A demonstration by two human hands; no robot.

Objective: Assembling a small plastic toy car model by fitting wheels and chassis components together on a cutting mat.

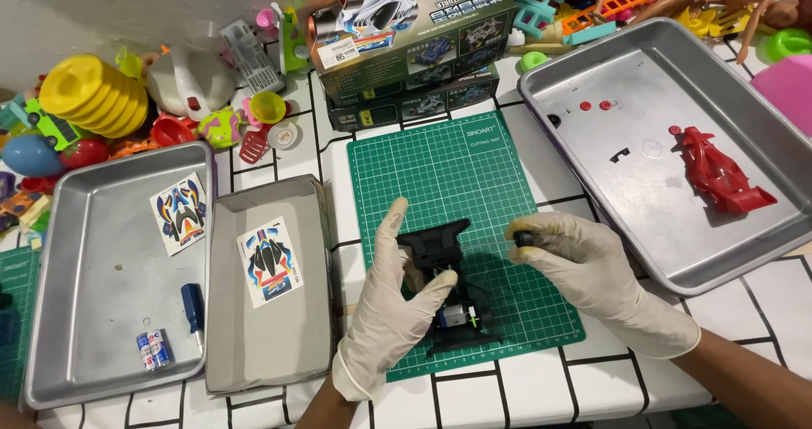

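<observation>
L hand on black chassis, R hand w/ small wheel

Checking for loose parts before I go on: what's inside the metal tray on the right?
The right tray holds a red car body shell, small red round pieces and a tiny black part. Anything under the shell is hidden.

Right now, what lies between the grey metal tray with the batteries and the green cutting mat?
In the head view, an open grey cardboard box with a sticker sheet inside, then bare white tiled table.
</observation>
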